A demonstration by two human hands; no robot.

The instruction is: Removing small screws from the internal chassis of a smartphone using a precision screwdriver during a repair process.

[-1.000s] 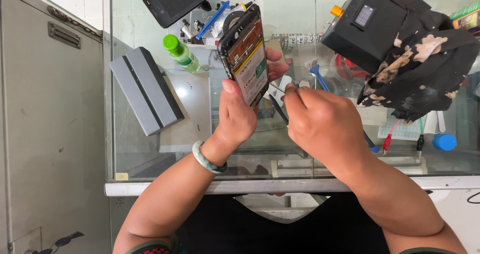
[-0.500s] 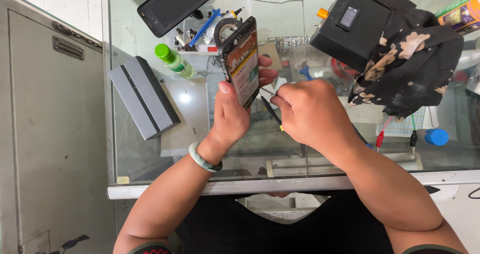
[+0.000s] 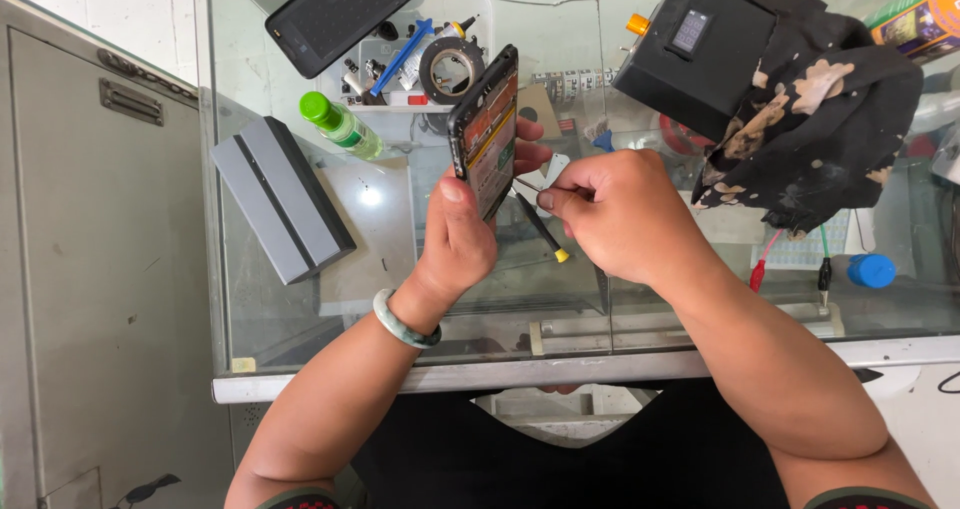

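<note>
My left hand [image 3: 462,231] grips an opened smartphone [image 3: 486,129] upright on its edge, its orange and green insides facing right. A pale green bangle [image 3: 402,319] circles that wrist. My right hand [image 3: 615,214] pinches a thin metal tool [image 3: 528,185] whose tip touches the phone's inner side. A black screwdriver with a yellow tip [image 3: 541,234] lies on the glass counter [image 3: 300,329] just below both hands.
A second dark phone [image 3: 345,11] lies at the back left beside a clear tray [image 3: 420,59] of small tools and a tape roll. A green bottle [image 3: 340,126], a grey box [image 3: 280,197], a black device under a stained cloth [image 3: 790,99], a blue cap [image 3: 872,270].
Both hands and the phone have shifted slightly left and down in view. My right hand has moved closer to the phone, fingers now pinched at its inner side.
</note>
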